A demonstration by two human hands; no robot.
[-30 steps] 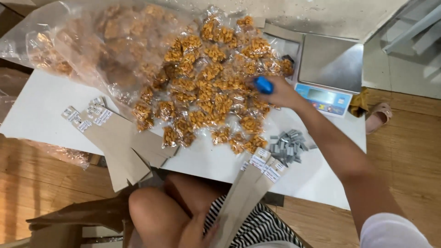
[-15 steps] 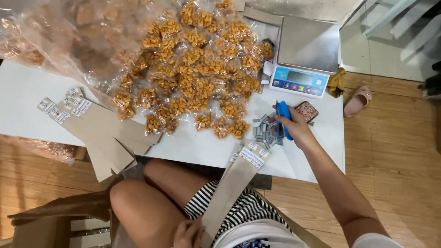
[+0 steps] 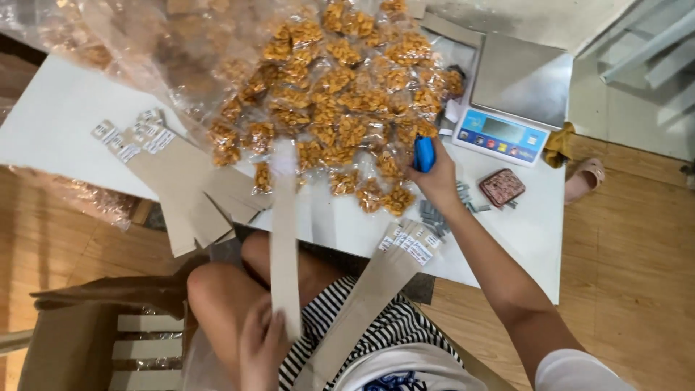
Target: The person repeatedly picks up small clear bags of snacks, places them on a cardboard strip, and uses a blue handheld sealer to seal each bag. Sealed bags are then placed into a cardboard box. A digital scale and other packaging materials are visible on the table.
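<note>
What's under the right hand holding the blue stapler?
Under the right hand with the blue stapler lie small snack packets on the white table. Grey staple strips sit beside the wrist. Anything directly beneath the palm is hidden.

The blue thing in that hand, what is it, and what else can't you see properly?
- Blue tool: head view, mostly wrapped by the right hand; kind unclear.
- Left hand: head view, blurred around the cardboard strip.
- Labels: too small.
- Grey pieces: partly behind the wrist.
- Big clear bag: cut off at the top edge.
</note>
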